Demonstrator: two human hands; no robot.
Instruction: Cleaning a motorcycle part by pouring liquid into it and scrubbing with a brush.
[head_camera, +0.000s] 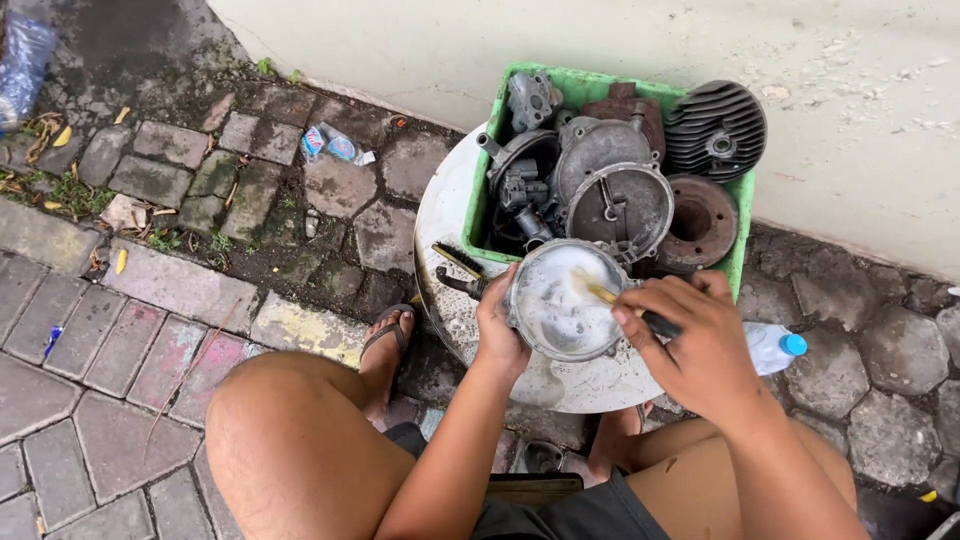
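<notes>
My left hand (497, 330) grips the near left rim of a round metal engine cover (556, 303), its inside white with foam. My right hand (690, 340) holds a small brush (610, 296) with its bristle end pressed into the foamy cover. Both are over a round white basin (447, 215) on the ground between my knees. A second brush with dark bristles (456, 259) lies on the basin's rim just left of the cover.
A green plastic crate (478, 190) full of grey and rusty engine parts, including a finned cylinder head (715, 128), sits on the basin against a pale wall. A plastic bottle with a blue cap (775, 347) lies right. My sandalled foot (385, 345) rests on mossy paving stones.
</notes>
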